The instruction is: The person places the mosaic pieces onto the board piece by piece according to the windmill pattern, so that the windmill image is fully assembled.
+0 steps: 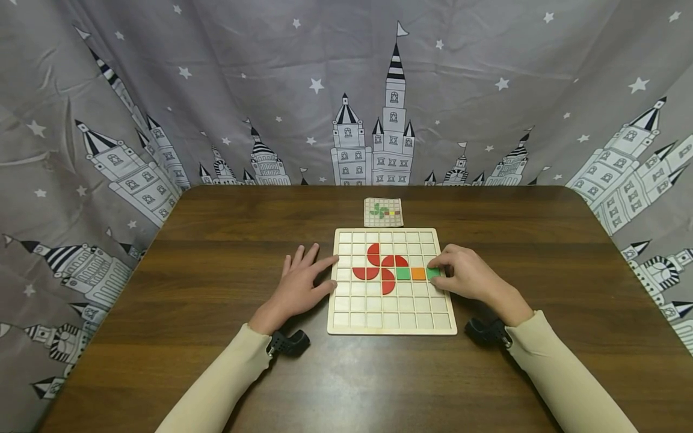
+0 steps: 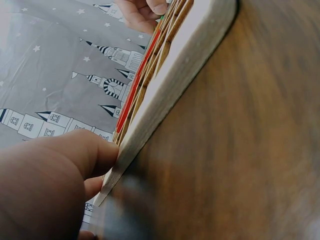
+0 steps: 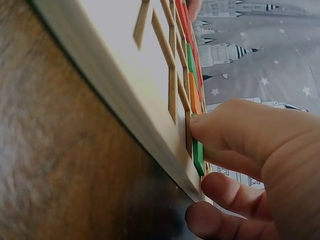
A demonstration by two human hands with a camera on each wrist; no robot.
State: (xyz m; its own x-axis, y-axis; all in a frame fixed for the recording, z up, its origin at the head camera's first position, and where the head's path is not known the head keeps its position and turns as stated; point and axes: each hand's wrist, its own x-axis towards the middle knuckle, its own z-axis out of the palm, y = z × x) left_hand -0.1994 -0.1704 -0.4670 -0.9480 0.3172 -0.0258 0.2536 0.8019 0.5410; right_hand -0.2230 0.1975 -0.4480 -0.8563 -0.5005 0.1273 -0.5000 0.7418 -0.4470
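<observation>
A pale wooden grid board (image 1: 373, 331) lies flat on the table. On it, several red petal-shaped pieces (image 1: 366, 273) form a pinwheel. To their right runs a row: a green square tile (image 1: 403, 273), an orange square tile (image 1: 418, 274), then a second green tile (image 1: 433, 273) in the rightmost column. My right hand (image 1: 470, 276) pinches that second green tile (image 3: 198, 155) between thumb and finger at the board's right edge. With fingers spread, my left hand (image 1: 302, 287) touches the left edge of the board, its thumb (image 2: 102, 152) against the rim.
Behind the board lies a small card (image 1: 383, 212) printed with a grid, a green pinwheel and a short coloured row. The brown wooden table (image 1: 233, 270) reaches back to a grey castle-patterned curtain (image 1: 243, 72). Each wrist wears a black camera band (image 1: 290, 343).
</observation>
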